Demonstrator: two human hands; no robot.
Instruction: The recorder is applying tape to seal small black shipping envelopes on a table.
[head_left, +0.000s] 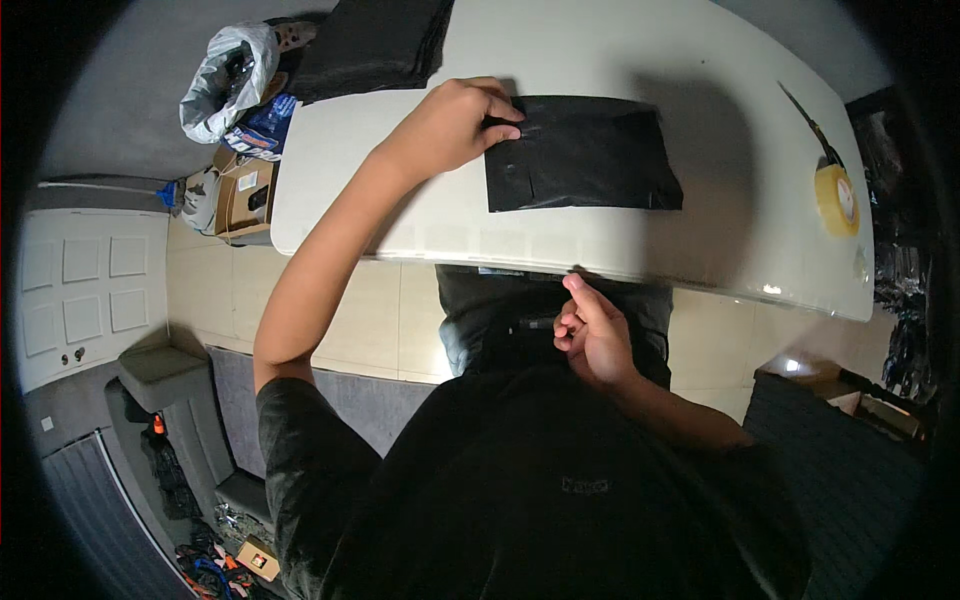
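A flat black plastic mailing bag [590, 155] lies on the white table, its surface slightly creased. My left hand [465, 120] reaches over from the left, with thumb and fingers pinched on the bag's upper left edge. Just off the table's near edge is my right hand [598, 335], palm turned inward and fingers curled. Its thumb and forefinger come together at the tip, close to a small dark spot on the edge. Whether anything thin is between them, I cannot make out.
A stack of black bags [370, 50] sits at the table's far left. On the right lie a yellow tape roll [836, 198] and dark-handled scissors [822, 135]. A white plastic sack [232, 85] and a cardboard box [245, 195] stand beyond the table's left side.
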